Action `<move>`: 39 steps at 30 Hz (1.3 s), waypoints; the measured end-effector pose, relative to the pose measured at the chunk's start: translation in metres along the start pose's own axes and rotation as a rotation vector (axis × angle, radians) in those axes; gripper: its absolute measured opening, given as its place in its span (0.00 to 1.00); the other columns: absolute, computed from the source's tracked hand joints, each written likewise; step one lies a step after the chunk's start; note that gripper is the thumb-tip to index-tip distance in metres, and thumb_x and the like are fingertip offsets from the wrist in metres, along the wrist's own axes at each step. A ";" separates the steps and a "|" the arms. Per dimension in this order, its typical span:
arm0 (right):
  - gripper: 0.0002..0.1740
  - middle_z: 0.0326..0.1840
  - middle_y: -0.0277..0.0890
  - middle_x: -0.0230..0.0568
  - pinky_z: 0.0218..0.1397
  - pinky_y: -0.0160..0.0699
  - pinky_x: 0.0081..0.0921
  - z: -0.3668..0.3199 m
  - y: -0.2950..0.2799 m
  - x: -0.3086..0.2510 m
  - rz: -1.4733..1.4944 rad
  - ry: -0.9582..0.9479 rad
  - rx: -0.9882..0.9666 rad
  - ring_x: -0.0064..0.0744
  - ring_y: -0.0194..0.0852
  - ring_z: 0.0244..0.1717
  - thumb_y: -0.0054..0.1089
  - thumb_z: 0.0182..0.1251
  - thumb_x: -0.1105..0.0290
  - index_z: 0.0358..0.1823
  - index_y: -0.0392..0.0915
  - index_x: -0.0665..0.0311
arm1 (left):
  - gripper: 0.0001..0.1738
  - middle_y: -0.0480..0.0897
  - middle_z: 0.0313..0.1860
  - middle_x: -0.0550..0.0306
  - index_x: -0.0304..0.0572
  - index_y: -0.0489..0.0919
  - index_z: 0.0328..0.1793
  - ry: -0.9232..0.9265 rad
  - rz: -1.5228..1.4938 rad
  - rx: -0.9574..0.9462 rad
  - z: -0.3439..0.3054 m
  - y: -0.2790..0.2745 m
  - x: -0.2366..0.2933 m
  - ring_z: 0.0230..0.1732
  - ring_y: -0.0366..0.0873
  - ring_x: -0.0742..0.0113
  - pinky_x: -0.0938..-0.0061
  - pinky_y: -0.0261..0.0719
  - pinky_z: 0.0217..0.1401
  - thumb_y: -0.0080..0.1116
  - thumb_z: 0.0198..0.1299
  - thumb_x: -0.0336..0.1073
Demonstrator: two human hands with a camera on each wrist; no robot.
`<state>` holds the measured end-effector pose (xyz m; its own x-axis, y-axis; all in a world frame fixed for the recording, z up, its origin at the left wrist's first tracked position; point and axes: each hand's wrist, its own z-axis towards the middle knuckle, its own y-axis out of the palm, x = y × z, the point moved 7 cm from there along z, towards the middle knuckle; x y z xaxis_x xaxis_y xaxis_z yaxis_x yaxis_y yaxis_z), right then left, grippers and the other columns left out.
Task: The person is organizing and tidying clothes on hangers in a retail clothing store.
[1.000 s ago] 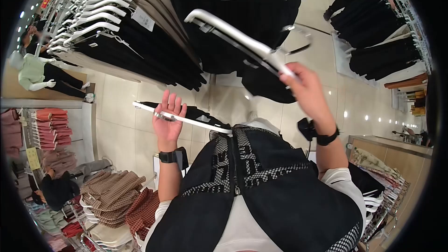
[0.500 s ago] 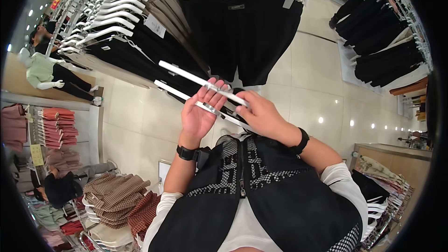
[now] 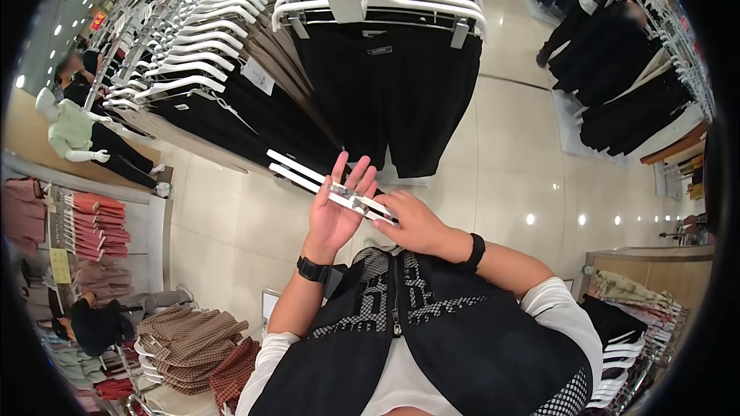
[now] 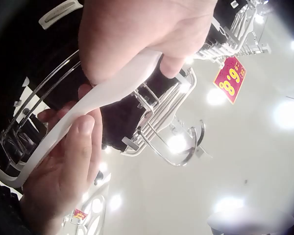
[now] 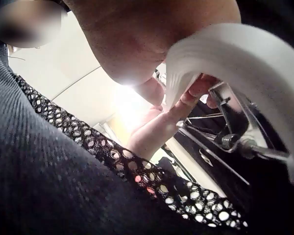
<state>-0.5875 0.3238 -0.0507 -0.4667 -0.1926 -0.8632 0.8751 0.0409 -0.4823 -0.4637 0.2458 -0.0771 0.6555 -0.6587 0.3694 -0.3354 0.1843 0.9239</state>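
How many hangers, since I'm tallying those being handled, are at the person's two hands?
2, side by side across the left hand: a far hanger and a near hanger, both reaching toward the right hand. Fingers could hide another.

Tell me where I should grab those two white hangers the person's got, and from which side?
Probably grip the white hangers by their bare ends beyond the left hand, coming from the person's left. They're slim and stick out side by side, so fingers could wrap both; the right hand is at the other end.
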 end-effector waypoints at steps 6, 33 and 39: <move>0.24 0.44 0.77 0.47 0.54 0.75 0.43 0.004 0.005 0.001 -0.062 -0.067 -0.032 0.50 0.75 0.49 0.72 0.67 0.59 0.59 0.79 0.64 | 0.26 0.65 0.86 0.57 0.59 0.73 0.78 0.061 -0.058 -0.001 -0.002 -0.016 0.004 0.86 0.58 0.43 0.36 0.61 0.85 0.37 0.85 0.55; 0.19 0.30 0.83 0.43 0.35 0.81 0.44 0.150 -0.246 -0.090 -1.050 -0.206 0.726 0.51 0.85 0.33 0.69 0.70 0.53 0.32 0.78 0.61 | 0.25 0.92 0.53 0.59 0.54 0.79 0.74 0.242 -0.175 -0.032 -0.011 -0.008 0.058 0.71 0.81 0.55 0.52 0.71 0.81 0.43 0.76 0.39; 0.18 0.28 0.82 0.45 0.35 0.75 0.43 0.078 -0.261 -0.057 -0.728 0.064 0.681 0.50 0.82 0.30 0.70 0.70 0.53 0.36 0.83 0.62 | 0.26 0.92 0.54 0.58 0.52 0.76 0.77 0.230 -0.161 -0.009 -0.013 -0.012 0.054 0.70 0.82 0.53 0.52 0.73 0.79 0.45 0.75 0.37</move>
<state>-0.7793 0.2477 0.1357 -0.9069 0.1064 -0.4076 0.2509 -0.6408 -0.7255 -0.4156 0.2176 -0.0675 0.8364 -0.4977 0.2296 -0.2088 0.0980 0.9730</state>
